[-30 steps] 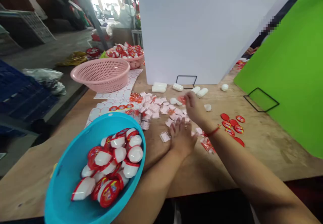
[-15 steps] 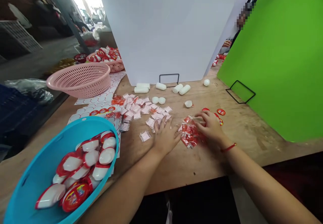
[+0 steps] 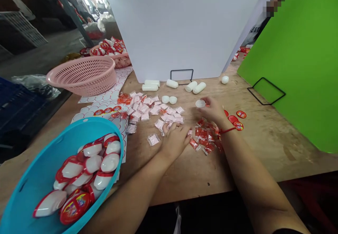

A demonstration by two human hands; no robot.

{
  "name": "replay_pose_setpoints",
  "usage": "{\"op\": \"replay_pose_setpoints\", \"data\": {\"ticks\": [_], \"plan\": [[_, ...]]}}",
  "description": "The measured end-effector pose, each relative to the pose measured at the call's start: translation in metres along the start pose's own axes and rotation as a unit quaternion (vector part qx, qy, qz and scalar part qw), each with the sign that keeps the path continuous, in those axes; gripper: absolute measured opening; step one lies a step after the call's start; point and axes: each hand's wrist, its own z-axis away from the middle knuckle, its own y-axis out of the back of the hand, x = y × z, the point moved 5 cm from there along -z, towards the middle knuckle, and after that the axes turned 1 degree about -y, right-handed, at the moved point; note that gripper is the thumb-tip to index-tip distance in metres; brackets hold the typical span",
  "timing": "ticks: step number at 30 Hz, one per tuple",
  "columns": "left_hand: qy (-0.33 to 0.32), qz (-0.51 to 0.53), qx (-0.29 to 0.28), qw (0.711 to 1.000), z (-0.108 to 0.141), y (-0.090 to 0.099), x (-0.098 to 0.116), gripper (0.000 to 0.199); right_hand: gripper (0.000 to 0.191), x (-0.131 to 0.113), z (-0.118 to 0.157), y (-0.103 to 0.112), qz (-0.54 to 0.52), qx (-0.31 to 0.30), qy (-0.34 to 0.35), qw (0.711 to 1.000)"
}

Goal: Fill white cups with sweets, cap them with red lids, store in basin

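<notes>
My left hand [image 3: 174, 138] rests on the wooden table, fingers bent over the near edge of a pile of small pink-white packets [image 3: 144, 108]; whether a packet is under its fingers is hidden. My right hand [image 3: 213, 110] has its fingers closed at the side of a small white cup [image 3: 200, 103], with a bit of red by the fingertips. Below that hand lies a heap of red packets [image 3: 204, 135]. Several round red lids [image 3: 241, 114] are to its right. Two white cups [image 3: 169, 100] stand behind the pink-white pile.
A blue basin [image 3: 34, 170] of red-and-white containers fills the near left. Behind it stands a pink basket [image 3: 87, 75]. White cylinders [image 3: 172, 83] lie before a white panel [image 3: 174, 26]. A green panel [image 3: 298, 68] with a wire stand is right.
My right hand has left the red packets and moved up to the small white cup, its fingers now closed there. The red packets are more spread out. My left hand has stayed nearly in place.
</notes>
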Motion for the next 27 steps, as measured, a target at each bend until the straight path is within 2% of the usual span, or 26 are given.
{"op": "replay_pose_setpoints", "data": {"ticks": [3, 8, 10, 14, 16, 18, 20, 22, 24, 27], "plan": [[-0.041, 0.001, -0.027, 0.999, 0.004, 0.004, 0.002, 0.026, 0.047, -0.008, 0.013, 0.002, -0.073, 0.013, 0.059, 0.995], [-0.123, 0.013, -0.118, 0.985, 0.012, 0.001, 0.006, 0.028, 0.043, -0.025, 0.031, -0.001, -0.056, 0.011, 0.127, 0.990], [-0.124, 0.016, -0.122, 0.985, 0.011, -0.001, 0.008, 0.029, 0.041, -0.028, 0.034, -0.003, -0.036, 0.005, 0.141, 0.989], [-0.124, 0.014, -0.117, 0.985, 0.004, -0.005, 0.011, 0.016, 0.040, -0.028, 0.033, -0.005, -0.039, -0.018, 0.189, 0.981], [-0.113, 0.037, -0.085, 0.989, 0.000, -0.002, 0.009, 0.016, 0.039, -0.029, 0.032, -0.003, -0.066, -0.038, 0.229, 0.970], [-0.059, 0.108, -0.011, 0.992, -0.005, 0.007, -0.002, 0.018, 0.037, -0.033, 0.035, -0.002, -0.088, -0.064, 0.274, 0.956], [0.018, 0.204, 0.087, 0.975, -0.007, 0.016, -0.020, 0.018, 0.038, -0.040, 0.041, -0.003, -0.099, -0.106, 0.306, 0.941], [0.075, 0.285, 0.161, 0.942, -0.007, 0.019, -0.036, 0.014, 0.043, -0.049, 0.051, -0.008, -0.119, -0.154, 0.317, 0.928], [0.106, 0.332, 0.188, 0.918, -0.008, 0.019, -0.046, 0.016, 0.049, -0.057, 0.059, -0.014, -0.155, -0.180, 0.312, 0.920], [0.109, 0.350, 0.178, 0.913, -0.009, 0.018, -0.046, 0.016, 0.044, -0.064, 0.065, -0.021, -0.199, -0.171, 0.290, 0.921]]}}
